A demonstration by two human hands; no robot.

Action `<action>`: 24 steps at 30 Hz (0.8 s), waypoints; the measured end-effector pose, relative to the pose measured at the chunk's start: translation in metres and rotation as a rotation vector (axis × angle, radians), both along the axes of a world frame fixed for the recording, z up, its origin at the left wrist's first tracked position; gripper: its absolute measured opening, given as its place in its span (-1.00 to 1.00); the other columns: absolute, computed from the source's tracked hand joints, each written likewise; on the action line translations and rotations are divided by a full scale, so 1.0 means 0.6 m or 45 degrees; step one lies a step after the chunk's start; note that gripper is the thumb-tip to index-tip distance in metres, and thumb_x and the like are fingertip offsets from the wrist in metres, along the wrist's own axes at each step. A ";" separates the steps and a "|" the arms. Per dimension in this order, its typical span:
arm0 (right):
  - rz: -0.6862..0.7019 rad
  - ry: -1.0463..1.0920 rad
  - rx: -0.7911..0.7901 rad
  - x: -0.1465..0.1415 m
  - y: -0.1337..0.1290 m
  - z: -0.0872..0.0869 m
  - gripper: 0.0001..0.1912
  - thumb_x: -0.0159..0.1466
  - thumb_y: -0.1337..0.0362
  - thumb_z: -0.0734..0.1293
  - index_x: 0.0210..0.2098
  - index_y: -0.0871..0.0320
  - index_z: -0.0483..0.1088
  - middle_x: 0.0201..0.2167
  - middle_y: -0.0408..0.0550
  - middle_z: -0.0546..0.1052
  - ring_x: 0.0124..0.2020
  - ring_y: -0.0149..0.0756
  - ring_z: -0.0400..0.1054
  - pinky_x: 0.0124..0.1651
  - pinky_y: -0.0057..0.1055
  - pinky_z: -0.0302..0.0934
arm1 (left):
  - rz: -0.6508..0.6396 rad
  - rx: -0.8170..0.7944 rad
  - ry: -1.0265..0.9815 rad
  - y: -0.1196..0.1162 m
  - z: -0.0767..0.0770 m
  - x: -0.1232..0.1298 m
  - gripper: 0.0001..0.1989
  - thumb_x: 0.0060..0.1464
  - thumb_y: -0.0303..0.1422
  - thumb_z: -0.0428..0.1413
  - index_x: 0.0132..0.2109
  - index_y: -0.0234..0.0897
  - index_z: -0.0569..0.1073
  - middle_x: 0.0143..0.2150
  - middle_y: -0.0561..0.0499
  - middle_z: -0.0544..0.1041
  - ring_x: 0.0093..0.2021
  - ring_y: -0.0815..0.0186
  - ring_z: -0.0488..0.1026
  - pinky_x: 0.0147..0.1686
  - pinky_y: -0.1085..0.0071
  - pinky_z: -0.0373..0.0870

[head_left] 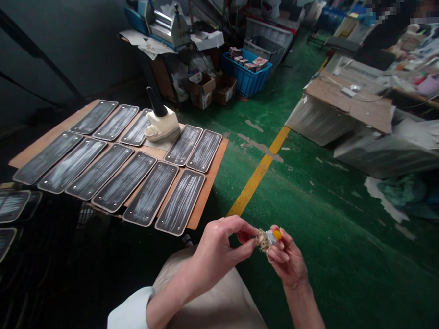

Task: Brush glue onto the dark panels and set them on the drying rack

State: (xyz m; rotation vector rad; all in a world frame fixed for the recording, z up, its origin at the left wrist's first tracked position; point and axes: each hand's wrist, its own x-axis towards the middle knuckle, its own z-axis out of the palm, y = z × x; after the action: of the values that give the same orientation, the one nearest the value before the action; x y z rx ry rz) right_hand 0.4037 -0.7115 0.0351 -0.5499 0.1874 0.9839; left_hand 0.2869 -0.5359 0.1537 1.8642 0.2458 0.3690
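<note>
A small brush (268,237) with frayed tan bristles, a grey-white wrapped band and a yellow end is held over my lap. My right hand (288,259) is closed round its wrapped part and yellow end. At the bristle tips, my left hand (224,250) pinches with thumb and fingers. On a brown board (206,194) to the left lie several dark rounded panels (180,201) with white streaks. A cream container (164,125) with a black handle sticking up stands among the panels at the board's far side.
More dark panels (4,207) are stacked at the left edge. Beyond the board are a roller machine (168,27), cardboard boxes (201,89) and a blue crate (246,77). A cluttered bench (348,99) stands at the right. A yellow line (259,174) crosses the green floor.
</note>
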 end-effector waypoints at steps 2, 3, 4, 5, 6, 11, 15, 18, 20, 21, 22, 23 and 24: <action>0.011 0.018 0.021 -0.002 0.001 -0.003 -0.86 0.22 0.35 0.38 -0.23 0.25 0.41 -0.66 -0.33 0.33 -0.77 -0.69 0.05 -0.70 -0.73 0.02 | 0.004 -0.004 0.020 -0.001 0.002 -0.001 -0.93 0.06 -0.42 0.17 -0.28 -0.28 0.55 -0.36 0.02 0.58 -0.38 0.39 0.47 -0.39 0.49 0.36; 0.019 0.032 0.031 -0.003 0.002 -0.005 -0.87 0.23 0.35 0.37 -0.23 0.26 0.40 -0.66 -0.34 0.33 -0.77 -0.70 0.05 -0.70 -0.73 0.02 | 0.007 -0.008 0.027 -0.002 0.002 -0.001 -0.93 0.05 -0.42 0.17 -0.28 -0.28 0.55 -0.37 0.02 0.57 -0.39 0.40 0.47 -0.39 0.49 0.36; 0.027 0.045 0.043 -0.004 0.003 -0.007 -0.88 0.24 0.35 0.36 -0.23 0.26 0.39 -0.66 -0.34 0.32 -0.78 -0.70 0.05 -0.70 -0.73 0.01 | 0.007 -0.013 0.030 -0.003 0.002 -0.001 -0.93 0.05 -0.42 0.17 -0.28 -0.28 0.54 -0.38 0.03 0.57 -0.40 0.40 0.46 -0.40 0.49 0.36; 0.033 0.056 0.057 -0.006 0.003 -0.009 -0.89 0.25 0.35 0.35 -0.23 0.25 0.38 -0.67 -0.36 0.31 -0.78 -0.70 0.05 -0.70 -0.73 0.01 | 0.009 -0.016 0.027 -0.003 0.002 -0.002 -0.93 0.05 -0.42 0.17 -0.28 -0.28 0.54 -0.40 0.03 0.56 -0.41 0.40 0.46 -0.41 0.49 0.36; 0.039 0.065 0.073 -0.007 0.004 -0.011 -0.89 0.26 0.34 0.34 -0.23 0.25 0.38 -0.67 -0.37 0.30 -0.78 -0.70 0.05 -0.70 -0.73 0.01 | 0.011 -0.015 0.018 -0.004 0.001 -0.003 -0.93 0.05 -0.43 0.17 -0.28 -0.28 0.54 -0.41 0.03 0.55 -0.42 0.41 0.45 -0.41 0.49 0.35; 0.085 0.117 0.139 -0.013 0.009 -0.016 -0.89 0.28 0.35 0.32 -0.21 0.23 0.33 -0.65 -0.38 0.31 -0.78 -0.72 0.07 -0.70 -0.76 0.00 | 0.017 -0.005 -0.035 -0.006 -0.003 -0.007 -0.93 0.03 -0.47 0.17 -0.28 -0.28 0.54 -0.42 0.04 0.54 -0.42 0.40 0.44 -0.41 0.50 0.35; 0.101 0.156 0.157 -0.017 0.014 -0.013 -0.92 0.30 0.36 0.31 -0.21 0.22 0.32 -0.64 -0.38 0.31 -0.78 -0.72 0.08 -0.71 -0.77 -0.02 | 0.022 -0.026 -0.045 -0.003 -0.001 -0.010 -0.93 0.03 -0.48 0.17 -0.29 -0.28 0.53 -0.41 0.05 0.54 -0.41 0.42 0.45 -0.39 0.51 0.37; 0.096 0.182 0.164 -0.020 0.018 -0.013 -0.93 0.30 0.37 0.30 -0.22 0.25 0.33 -0.65 -0.37 0.32 -0.79 -0.71 0.10 -0.72 -0.76 0.00 | 0.012 -0.032 -0.048 0.000 -0.001 -0.014 -0.94 0.04 -0.47 0.17 -0.29 -0.28 0.51 -0.40 0.05 0.54 -0.40 0.42 0.45 -0.37 0.51 0.37; 0.096 0.183 0.167 -0.021 0.019 -0.013 -0.93 0.30 0.38 0.29 -0.22 0.26 0.33 -0.64 -0.36 0.32 -0.78 -0.71 0.12 -0.72 -0.75 0.00 | 0.021 -0.012 -0.038 0.001 -0.003 -0.017 -0.96 0.04 -0.47 0.16 -0.30 -0.28 0.50 -0.40 0.05 0.53 -0.40 0.41 0.44 -0.37 0.50 0.38; 0.096 0.176 0.165 -0.021 0.020 -0.013 -0.92 0.30 0.38 0.29 -0.22 0.27 0.33 -0.64 -0.36 0.32 -0.78 -0.71 0.12 -0.71 -0.76 0.01 | 0.029 0.004 -0.030 0.001 -0.004 -0.019 -0.96 0.05 -0.46 0.16 -0.30 -0.28 0.49 -0.40 0.05 0.52 -0.40 0.41 0.43 -0.37 0.50 0.38; 0.097 0.165 0.161 -0.021 0.021 -0.013 -0.91 0.30 0.37 0.30 -0.21 0.27 0.33 -0.64 -0.36 0.33 -0.78 -0.71 0.12 -0.71 -0.76 0.00 | 0.035 0.021 -0.024 0.002 -0.005 -0.020 -0.97 0.05 -0.46 0.15 -0.30 -0.28 0.47 -0.39 0.05 0.51 -0.40 0.41 0.43 -0.37 0.49 0.38; 0.095 0.153 0.154 -0.022 0.021 -0.013 -0.90 0.29 0.37 0.31 -0.21 0.28 0.34 -0.64 -0.36 0.33 -0.78 -0.72 0.12 -0.71 -0.76 0.00 | 0.037 0.038 -0.019 0.003 -0.006 -0.022 -0.97 0.05 -0.46 0.15 -0.30 -0.27 0.46 -0.39 0.05 0.51 -0.40 0.41 0.42 -0.38 0.49 0.38; 0.095 0.141 0.145 -0.022 0.022 -0.013 -0.90 0.29 0.37 0.31 -0.22 0.29 0.34 -0.64 -0.36 0.33 -0.78 -0.72 0.12 -0.71 -0.76 0.00 | 0.034 0.054 -0.017 0.004 -0.006 -0.023 -0.97 0.05 -0.47 0.14 -0.30 -0.27 0.45 -0.38 0.04 0.50 -0.40 0.41 0.41 -0.38 0.49 0.37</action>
State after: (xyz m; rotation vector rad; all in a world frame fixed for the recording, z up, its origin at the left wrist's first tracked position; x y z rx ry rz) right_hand 0.3907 -0.6986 0.0271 -0.4005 0.2091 1.0918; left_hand 0.2730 -0.5336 0.1502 1.9007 0.2562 0.4077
